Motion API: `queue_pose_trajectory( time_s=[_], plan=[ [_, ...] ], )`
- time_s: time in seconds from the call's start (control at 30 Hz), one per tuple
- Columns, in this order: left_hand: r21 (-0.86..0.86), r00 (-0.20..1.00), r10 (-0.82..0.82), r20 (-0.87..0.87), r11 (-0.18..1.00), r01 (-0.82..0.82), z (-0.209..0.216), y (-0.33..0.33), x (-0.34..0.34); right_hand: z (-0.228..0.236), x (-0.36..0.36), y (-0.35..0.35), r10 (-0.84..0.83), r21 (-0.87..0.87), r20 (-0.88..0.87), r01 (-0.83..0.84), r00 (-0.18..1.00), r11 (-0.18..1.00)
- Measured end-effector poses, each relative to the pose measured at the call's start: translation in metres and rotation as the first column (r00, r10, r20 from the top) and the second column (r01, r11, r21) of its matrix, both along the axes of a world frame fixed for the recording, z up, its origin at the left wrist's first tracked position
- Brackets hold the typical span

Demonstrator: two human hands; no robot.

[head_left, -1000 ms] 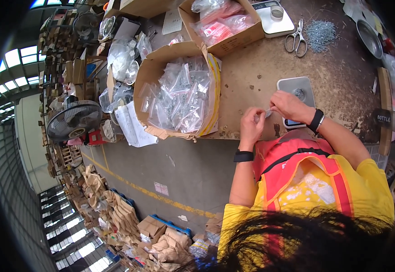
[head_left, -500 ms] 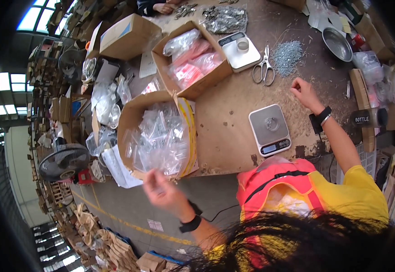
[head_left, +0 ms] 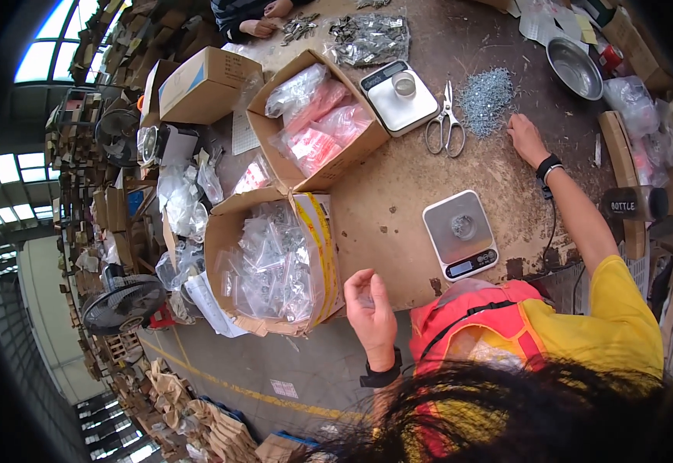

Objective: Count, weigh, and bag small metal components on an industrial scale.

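Observation:
My left hand (head_left: pixel 371 318) is raised at the table's near edge, right of a cardboard box of clear zip bags (head_left: pixel 271 266). Its fingers are loosely curved, with the thumb apart, and I make out nothing held. My right hand (head_left: pixel 528 140) is at the near right edge of a pile of small silvery screws or similar pieces (head_left: pixel 487 100). Its fingers are bent together, and whatever lies under the fingertips is hidden. Between my hands sits a digital scale (head_left: pixel 460 235), with a small round clear dish (head_left: pixel 464 226) of metal pieces on its plate.
Scissors (head_left: pixel 446 127) lie beside a second scale (head_left: pixel 400 100). Another open box (head_left: pixel 321 116) holds clear and red-printed bags. A metal bowl (head_left: pixel 574 69) and dark bottle (head_left: pixel 634 203) stand right. Across the table are another person's hands (head_left: pixel 263 25). A fan (head_left: pixel 124 303) stands left.
My left hand has moved right, from the near edge of the bag box toward my apron. My right hand has reached slightly farther, to the pile's edge. The view has shifted a little.

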State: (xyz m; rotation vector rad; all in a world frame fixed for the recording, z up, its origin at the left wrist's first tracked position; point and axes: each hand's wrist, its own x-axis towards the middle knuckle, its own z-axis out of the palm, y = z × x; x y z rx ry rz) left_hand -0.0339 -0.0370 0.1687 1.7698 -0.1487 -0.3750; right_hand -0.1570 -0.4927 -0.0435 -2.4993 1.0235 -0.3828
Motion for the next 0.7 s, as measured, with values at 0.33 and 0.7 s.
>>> queue_pose_trajectory(
  time_s=[0.33,0.7],
  plan=[
    [-0.005,0.995,-0.099,0.006,0.995,0.099,-0.028,0.002,-0.009,-0.003,-0.04,0.04,0.054,-0.255,-0.041,-0.063,0.998,0.965],
    [-0.142,0.913,-0.059,-0.403,0.99,0.001,-0.071,0.017,-0.029,0.1,-0.027,0.187,0.291,0.259,0.303,-0.373,0.907,0.891]
  ],
)
